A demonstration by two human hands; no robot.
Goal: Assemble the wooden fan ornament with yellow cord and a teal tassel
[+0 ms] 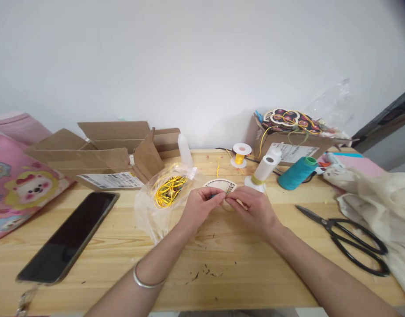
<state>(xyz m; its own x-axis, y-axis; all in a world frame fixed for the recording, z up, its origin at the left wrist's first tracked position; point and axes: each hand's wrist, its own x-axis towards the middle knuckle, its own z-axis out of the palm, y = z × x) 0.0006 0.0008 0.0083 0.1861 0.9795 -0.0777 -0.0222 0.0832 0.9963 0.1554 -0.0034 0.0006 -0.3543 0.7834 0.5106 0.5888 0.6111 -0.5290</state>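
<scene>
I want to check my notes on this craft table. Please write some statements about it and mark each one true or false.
The left hand and right hand both pinch at a small wooden piece. True.
The scissors lie left of the hands. False: they lie to the right.
The phone lies on the table with a dark screen. True.
The teal spool stands upright. False: it lies on its side.
The bracelet is on the left wrist. True.

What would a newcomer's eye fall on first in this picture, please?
Probably the two hands meeting mid-table: the left hand and right hand pinch at the near edge of a pale wooden cut-out. Next, the yellow cord bagged just left of them, and the black scissors lying to the right.
</scene>
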